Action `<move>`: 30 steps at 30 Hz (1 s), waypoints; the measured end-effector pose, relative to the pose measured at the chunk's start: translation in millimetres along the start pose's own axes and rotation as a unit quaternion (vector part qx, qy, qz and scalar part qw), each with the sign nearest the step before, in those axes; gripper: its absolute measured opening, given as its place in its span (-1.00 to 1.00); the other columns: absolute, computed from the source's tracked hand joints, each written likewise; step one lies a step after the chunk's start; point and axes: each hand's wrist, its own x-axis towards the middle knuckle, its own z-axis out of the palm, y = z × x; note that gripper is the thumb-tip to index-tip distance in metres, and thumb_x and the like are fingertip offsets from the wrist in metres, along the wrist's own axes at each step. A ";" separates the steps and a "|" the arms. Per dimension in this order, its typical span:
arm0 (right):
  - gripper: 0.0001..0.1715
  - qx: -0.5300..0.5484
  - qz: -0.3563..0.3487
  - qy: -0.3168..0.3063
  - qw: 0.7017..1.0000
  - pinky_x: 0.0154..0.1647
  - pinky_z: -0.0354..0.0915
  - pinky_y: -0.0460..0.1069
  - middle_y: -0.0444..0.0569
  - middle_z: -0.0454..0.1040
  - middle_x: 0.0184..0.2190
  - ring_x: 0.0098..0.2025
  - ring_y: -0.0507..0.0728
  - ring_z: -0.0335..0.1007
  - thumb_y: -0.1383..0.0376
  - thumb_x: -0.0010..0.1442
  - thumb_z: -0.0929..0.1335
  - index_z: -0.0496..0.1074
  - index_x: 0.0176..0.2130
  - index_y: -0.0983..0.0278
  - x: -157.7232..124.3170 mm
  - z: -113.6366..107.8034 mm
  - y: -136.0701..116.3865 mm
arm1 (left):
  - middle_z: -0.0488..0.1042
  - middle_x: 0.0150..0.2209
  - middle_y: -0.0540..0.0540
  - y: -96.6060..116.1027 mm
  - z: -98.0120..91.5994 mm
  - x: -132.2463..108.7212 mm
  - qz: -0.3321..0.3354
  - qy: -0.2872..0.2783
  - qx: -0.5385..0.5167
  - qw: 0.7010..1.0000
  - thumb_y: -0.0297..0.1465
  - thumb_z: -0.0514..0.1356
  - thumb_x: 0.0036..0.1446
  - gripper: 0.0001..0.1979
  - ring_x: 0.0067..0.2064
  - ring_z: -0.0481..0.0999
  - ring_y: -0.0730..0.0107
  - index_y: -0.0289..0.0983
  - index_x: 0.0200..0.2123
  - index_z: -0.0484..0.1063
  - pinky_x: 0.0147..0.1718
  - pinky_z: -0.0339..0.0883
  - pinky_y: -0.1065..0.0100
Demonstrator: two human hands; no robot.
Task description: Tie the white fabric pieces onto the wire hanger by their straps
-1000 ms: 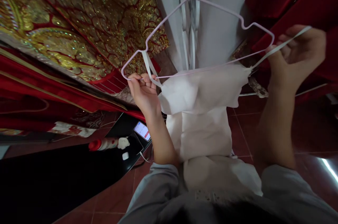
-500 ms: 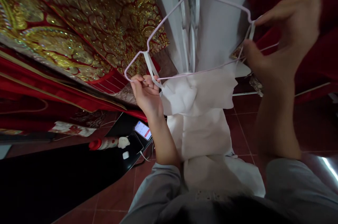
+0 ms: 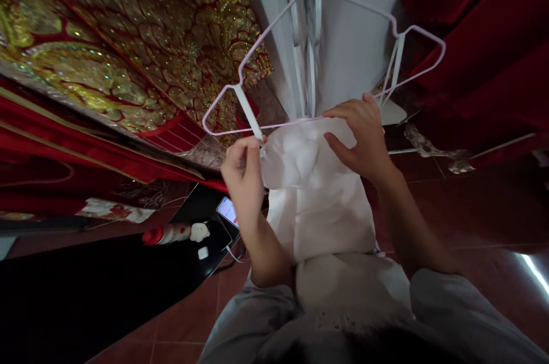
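No word, number, brand or sign can be read. The lit phone [image 3: 227, 211] shows small marks on its screen, too tiny to make out; the dark marks on the grey shirt [image 3: 337, 321] are likewise illegible.

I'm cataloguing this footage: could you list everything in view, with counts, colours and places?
Clothes hanger: one, pale pink, upper middle
Garment: one, white, below the hanger
Strap loops: two, white, in the hanger's notches
Sequined fabric: count unclear, gold and red, upper left
Red cloth: count unclear, red, right
Panel: one, pale grey, behind the hanger
Table: one, black, lower left
Phone: one, lit pale screen, on the table
Bottle: one, red-capped, on the table
Small case: one, white, on the table
Floor tiles: several, reddish brown, below
Sleeves: two, grey, bottom
Left hand: one, bare, at the left strap
Right hand: one, bare, at the garment's upper right
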 end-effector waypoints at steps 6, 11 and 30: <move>-0.70 0.016 0.017 0.001 1.000 0.49 0.08 0.41 -0.04 0.58 -0.03 0.09 0.25 0.48 0.19 0.35 0.33 0.47 0.07 0.08 -3.8 -1.5 -0.7 | 0.62 -0.29 -0.10 55.1 -16.5 45.6 -0.045 -0.017 -0.277 0.960 -0.26 0.12 0.45 -0.67 -0.63 0.06 0.61 -0.25 -0.31 0.59 -0.76 -0.17 0.49; -0.66 0.013 0.019 -0.005 1.000 0.50 0.06 0.44 -0.02 0.56 0.00 0.13 0.28 0.46 0.16 0.35 0.34 0.46 0.10 0.07 -6.5 -1.9 0.5 | 0.68 -0.06 -0.10 27.3 -19.5 69.8 -0.023 0.196 -0.257 0.946 -0.42 0.07 0.47 -0.70 -0.61 0.25 0.72 -0.24 -0.20 0.62 -0.75 -0.14 0.52; -0.76 0.226 0.221 0.038 0.948 -0.58 0.09 -0.05 0.00 0.59 -0.34 -0.56 -0.07 0.19 0.34 0.11 0.50 0.69 -0.17 0.20 35.9 -63.5 23.7 | 0.61 -0.36 -0.06 -8.9 25.9 24.4 -0.015 -0.001 -0.293 0.956 -0.21 0.27 0.38 -0.71 -0.66 0.10 0.60 -0.23 -0.36 0.41 -0.72 -0.14 0.43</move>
